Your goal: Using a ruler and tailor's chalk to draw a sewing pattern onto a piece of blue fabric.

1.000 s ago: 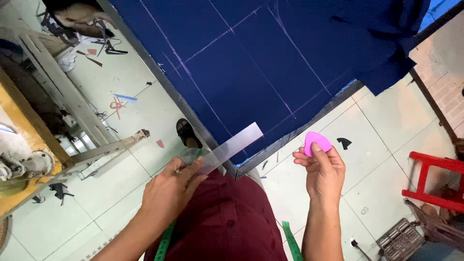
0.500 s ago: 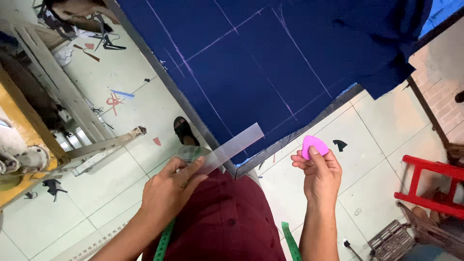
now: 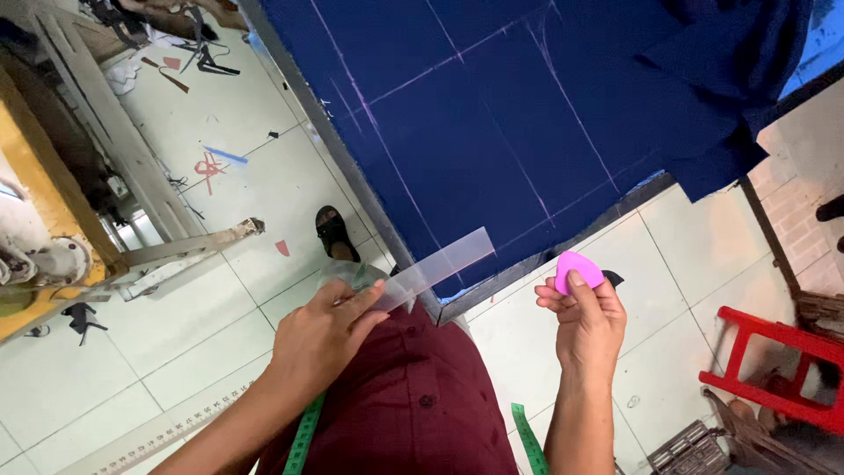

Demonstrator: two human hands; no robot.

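Note:
My left hand (image 3: 321,339) grips one end of a clear plastic ruler (image 3: 440,264), whose far end lies over the near edge of a dark blue cloth (image 3: 492,114). Pale chalk lines cross the cloth, which is spread on a table. My right hand (image 3: 585,321) holds a pink piece of tailor's chalk (image 3: 576,268) between its fingertips, just off the table's near edge and apart from the cloth. A green measuring tape (image 3: 527,440) hangs down my maroon shirt (image 3: 404,405).
A sewing machine on a yellow table (image 3: 35,255) stands at the left. A red plastic stool (image 3: 774,365) is at the right. A sandalled foot (image 3: 334,233) and cloth scraps lie on the tiled floor. A long ruler (image 3: 149,435) lies at bottom left.
Both hands have stayed almost still; the view has shifted slightly. The ruler stays over the cloth's edge and the chalk remains raised.

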